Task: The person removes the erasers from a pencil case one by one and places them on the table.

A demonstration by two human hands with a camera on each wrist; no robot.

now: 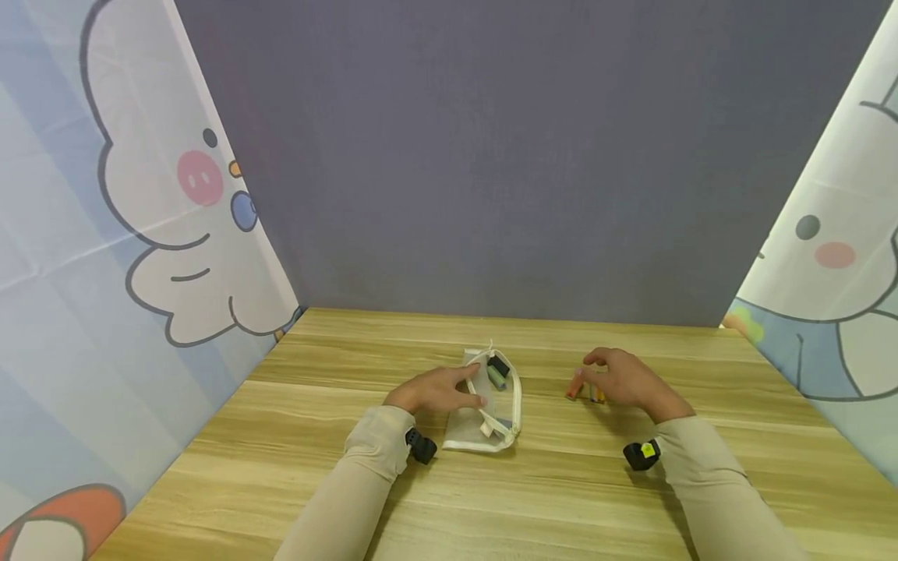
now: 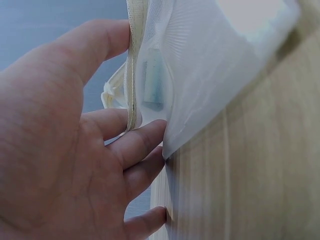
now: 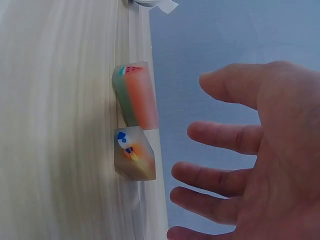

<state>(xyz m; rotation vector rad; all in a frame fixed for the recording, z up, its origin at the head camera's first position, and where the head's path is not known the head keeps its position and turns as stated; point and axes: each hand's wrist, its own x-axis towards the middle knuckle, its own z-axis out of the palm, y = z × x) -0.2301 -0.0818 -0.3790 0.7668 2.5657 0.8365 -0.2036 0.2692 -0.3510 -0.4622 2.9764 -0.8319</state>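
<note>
Closing off-centre, the spread right grip (image 1: 624, 378) could knock the red-green block (image 3: 136, 97) into the rocket block (image 3: 134, 155); the left grip (image 1: 436, 389), also spread, could drag the pouch (image 1: 517, 393) leftward.

The head camera looked forward and down from above, far enough back to take in the wooden table (image 1: 561, 499), the grey panel (image 1: 491, 156) behind it and both forearms (image 1: 351, 499). The left wrist camera (image 1: 421, 446) faced along the left hand (image 1: 438, 389) onto the white pouch (image 1: 466, 428), very near — table at picture right. The right wrist camera (image 1: 641, 454) looked closely past the right hand (image 1: 627, 379) at two small blocks (image 3: 142, 97) — table at picture left. Head and left wrist shared the pouch; head and right wrist, the blocks.
</note>
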